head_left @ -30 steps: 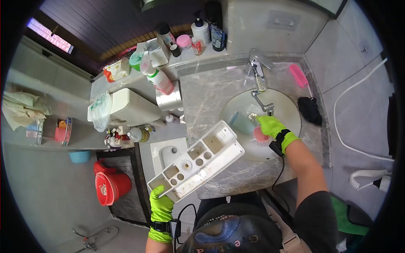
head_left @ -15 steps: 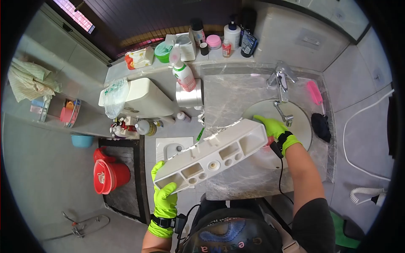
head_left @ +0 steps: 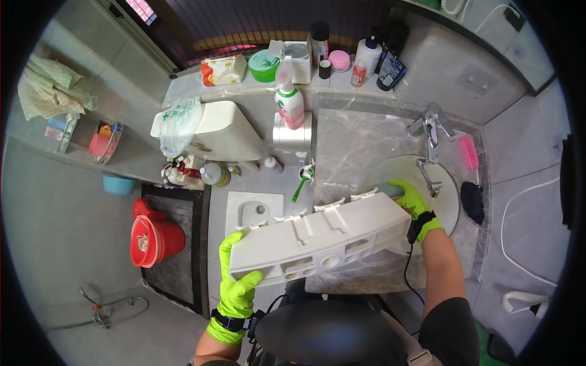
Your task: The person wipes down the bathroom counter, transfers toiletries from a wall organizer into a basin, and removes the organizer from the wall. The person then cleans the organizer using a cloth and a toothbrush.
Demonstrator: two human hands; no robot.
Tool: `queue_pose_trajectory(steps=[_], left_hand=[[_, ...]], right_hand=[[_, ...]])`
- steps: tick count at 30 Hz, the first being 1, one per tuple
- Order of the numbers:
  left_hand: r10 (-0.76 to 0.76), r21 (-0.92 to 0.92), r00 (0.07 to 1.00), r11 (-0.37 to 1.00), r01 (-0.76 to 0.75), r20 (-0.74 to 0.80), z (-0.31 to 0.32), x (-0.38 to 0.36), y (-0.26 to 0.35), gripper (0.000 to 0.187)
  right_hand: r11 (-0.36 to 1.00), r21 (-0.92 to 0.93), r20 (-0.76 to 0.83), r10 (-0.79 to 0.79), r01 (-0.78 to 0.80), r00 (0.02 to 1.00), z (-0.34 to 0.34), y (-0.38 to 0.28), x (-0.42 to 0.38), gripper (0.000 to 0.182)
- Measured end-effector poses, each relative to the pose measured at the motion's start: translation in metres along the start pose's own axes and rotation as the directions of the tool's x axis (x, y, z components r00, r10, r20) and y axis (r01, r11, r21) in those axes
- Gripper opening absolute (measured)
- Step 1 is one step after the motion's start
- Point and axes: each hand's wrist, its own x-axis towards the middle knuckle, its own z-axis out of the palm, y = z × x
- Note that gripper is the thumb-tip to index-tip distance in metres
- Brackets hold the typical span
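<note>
A long white plastic storage rack (head_left: 323,229) with compartments, round holes and hooks along its far edge is held over the counter's front left. My left hand (head_left: 237,287), in a bright yellow-green glove, is closed around its left end, thumb on the near side. At the right end, my right hand (head_left: 417,204) in a matching glove is against the rack, its fingers partly hidden behind it. A small reddish-orange patch shows beside those fingers; I cannot make out what it is. Beyond that hand lies the round sink basin (head_left: 448,183) under a chrome faucet (head_left: 432,137).
On the grey marble counter (head_left: 351,140) lie a pink brush (head_left: 469,152) and a black cloth item (head_left: 472,203). A pump bottle (head_left: 289,107) stands on a metal holder. Bottles and jars line the ledge. A squat toilet (head_left: 253,210) and red bucket (head_left: 162,238) are at left.
The rack has tipped, so more of its smooth flat side shows and its compartments turn downward. Both hands stay at its ends. The camera view has shifted slightly.
</note>
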Motion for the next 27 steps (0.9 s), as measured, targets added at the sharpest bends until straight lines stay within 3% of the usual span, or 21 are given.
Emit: queue_pose_trajectory(steps=[1, 2, 5, 6, 7, 9, 10, 13, 16, 19, 20, 22, 25, 27], left_hand=[[-0.022, -0.050, 1.000, 0.999, 0.021, -0.022, -0.001, 0.002, -0.001, 0.085], [-0.045, -0.101, 0.998, 0.994, 0.041, -0.040, -0.003, 0.005, -0.004, 0.084], [-0.108, -0.226, 0.988, 0.971, 0.081, -0.110, -0.024, 0.011, -0.025, 0.077], [-0.148, -0.281, 0.981, 0.954, 0.108, -0.128, -0.028, 0.012, -0.028, 0.076], [-0.190, -0.336, 0.971, 0.933, 0.133, -0.144, -0.033, 0.012, -0.031, 0.075], [-0.243, -0.406, 0.959, 0.899, 0.165, -0.148, -0.042, 0.013, -0.035, 0.070], [-0.269, -0.455, 0.952, 0.873, 0.177, -0.146, -0.047, 0.015, -0.038, 0.069], [-0.265, -0.464, 0.949, 0.871, 0.159, -0.173, -0.048, 0.023, -0.037, 0.071], [-0.265, -0.492, 0.942, 0.860, 0.134, -0.207, -0.052, 0.028, -0.036, 0.065], [-0.332, -0.518, 0.905, 0.841, 0.156, -0.266, -0.071, 0.033, -0.057, 0.058], [-0.363, -0.515, 0.895, 0.836, 0.189, -0.260, -0.079, 0.033, -0.064, 0.057], [-0.419, -0.506, 0.873, 0.825, 0.252, -0.250, -0.091, 0.034, -0.074, 0.054], [-0.405, -0.528, 0.879, 0.819, 0.226, -0.252, -0.067, 0.035, -0.066, 0.051], [-0.404, -0.529, 0.877, 0.819, 0.221, -0.259, -0.056, 0.035, -0.063, 0.051]], right_hand=[[0.984, 0.166, -0.017, 0.064, -0.060, 0.998, 0.004, 0.001, -0.009, 0.078], [0.936, 0.353, 0.030, -0.016, 0.004, 0.999, 0.003, 0.017, -0.009, 0.071], [0.885, 0.224, -0.051, -0.408, 0.409, 0.911, 0.009, 0.043, -0.016, 0.069], [0.900, 0.217, -0.061, -0.373, 0.377, 0.926, 0.013, 0.034, -0.031, 0.064], [0.886, 0.390, -0.124, -0.221, 0.253, 0.967, 0.021, 0.014, -0.043, 0.060], [0.704, 0.710, -0.158, 0.110, 0.035, 0.981, 0.034, -0.011, -0.058, 0.053], [0.672, 0.716, -0.205, -0.055, 0.188, 0.977, 0.038, 0.001, -0.061, 0.043], [0.695, 0.575, -0.313, -0.301, 0.431, 0.901, 0.062, -0.041, -0.092, 0.039], [0.716, 0.472, -0.398, -0.347, 0.514, 0.849, 0.093, -0.128, -0.114, 0.041], [0.807, -0.082, -0.263, -0.583, 0.584, 0.769, 0.096, -0.192, -0.109, 0.052], [0.710, -0.345, -0.193, -0.694, 0.614, 0.694, 0.096, -0.207, -0.097, 0.055], [0.342, -0.759, 0.036, -0.828, 0.554, 0.560, 0.090, -0.235, -0.068, 0.062], [0.499, -0.740, 0.097, -0.585, 0.452, 0.805, 0.074, -0.252, -0.006, 0.063], [0.423, -0.759, 0.116, -0.660, 0.495, 0.742, 0.063, -0.253, 0.020, 0.061]])
